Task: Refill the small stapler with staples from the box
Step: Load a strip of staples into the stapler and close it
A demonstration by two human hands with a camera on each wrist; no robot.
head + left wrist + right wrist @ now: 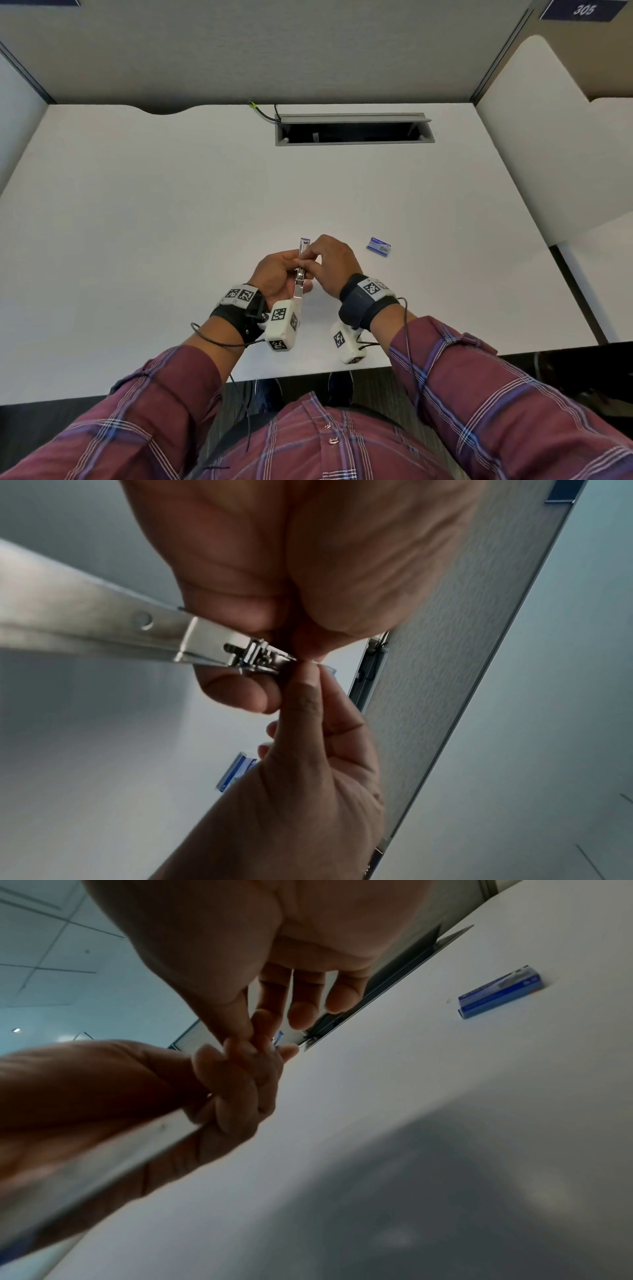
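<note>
The person is holding the small stapler (301, 270) up above the white counter (171, 205), just in front of the body, both hands meeting on it. The stapler is swung wide open, lying almost in one straight line: a bright, polished metal strip is running back toward six o'clock, while the staple channel is pointing toward twelve o'clock, ending in a small blue tip. In the left wrist view a rivet and a little spring-loaded sliding piece are showing on the metal part (212, 642).

The left hand (277, 274) is gripping the stapler around its middle, fingers (236, 1085) curled under the metal and thumb lying along it. The right hand (329, 263) is coming in from three o'clock, its thumb and forefinger pressed together in a pinch at the channel, the other fingers (301, 1007) hanging loosely spread. What is pinched between them is too small to make out; I cannot tell whether it is a strip of staples or the channel's edge.

The staple box (378, 246), small, flat and blue with a pale label, is lying on the counter at about two o'clock from the hands, well apart from them
</note>
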